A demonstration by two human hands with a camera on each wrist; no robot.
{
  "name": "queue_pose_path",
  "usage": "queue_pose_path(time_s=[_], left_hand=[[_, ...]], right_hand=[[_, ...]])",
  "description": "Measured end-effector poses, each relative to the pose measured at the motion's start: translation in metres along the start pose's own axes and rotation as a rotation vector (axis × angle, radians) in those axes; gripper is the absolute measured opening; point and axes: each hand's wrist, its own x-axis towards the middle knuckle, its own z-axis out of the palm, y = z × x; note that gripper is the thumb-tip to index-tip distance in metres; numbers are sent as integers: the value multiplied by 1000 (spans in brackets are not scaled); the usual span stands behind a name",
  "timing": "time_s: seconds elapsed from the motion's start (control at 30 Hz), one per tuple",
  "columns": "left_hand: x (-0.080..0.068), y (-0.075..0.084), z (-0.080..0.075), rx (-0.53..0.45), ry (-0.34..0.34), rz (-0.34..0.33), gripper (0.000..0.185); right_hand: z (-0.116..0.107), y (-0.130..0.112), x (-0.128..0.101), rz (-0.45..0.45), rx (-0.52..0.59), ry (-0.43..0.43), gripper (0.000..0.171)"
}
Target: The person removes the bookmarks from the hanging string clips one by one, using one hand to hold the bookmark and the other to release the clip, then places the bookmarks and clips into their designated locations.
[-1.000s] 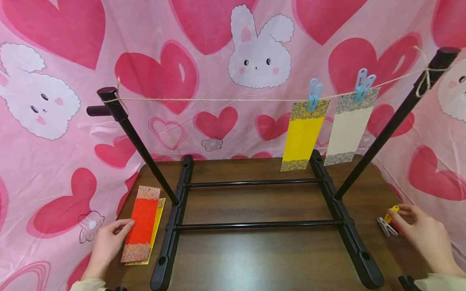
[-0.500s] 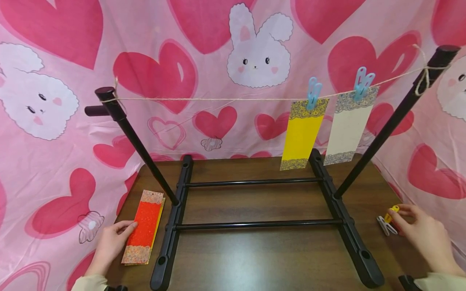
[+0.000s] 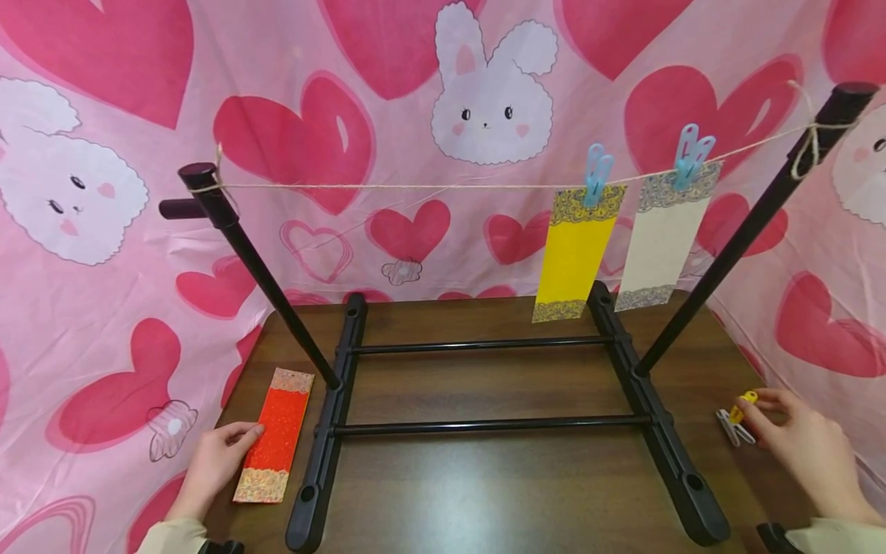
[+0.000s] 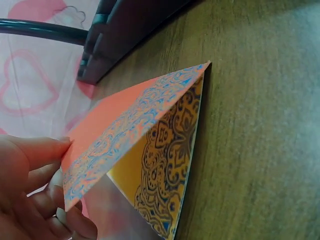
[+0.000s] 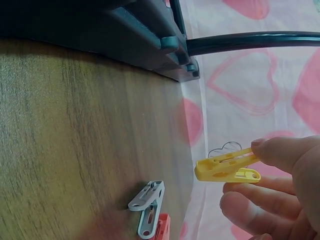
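1 pattern-ended red card [image 3: 274,431] tilted above 1 yellow card [image 4: 167,160]; 1 yellow clothespin [image 5: 217,168] aloft

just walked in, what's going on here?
A person's left hand pinches the red card by one edge, tilting it up over a lower yellow card on the table. The right hand pinches a yellow clip, with a gray clip and red clip close by. A hung yellow card and a white card are already on the line, each held by a blue clip.
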Motion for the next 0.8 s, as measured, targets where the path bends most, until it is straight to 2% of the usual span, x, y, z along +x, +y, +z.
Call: queue_pose_path(time_s=[0.4, 0.63, 0.8], left_hand=[[3, -9, 5, 5, 38, 65, 20], [6, -10, 4, 25, -29, 6, 26], [7, -11, 4, 67, -47, -14, 28]], right_hand=[[1, 4, -3, -3, 1, -28, 48], [1, 4, 2, -4, -16, -33, 47], [3, 6, 1, -17, -30, -73, 45]])
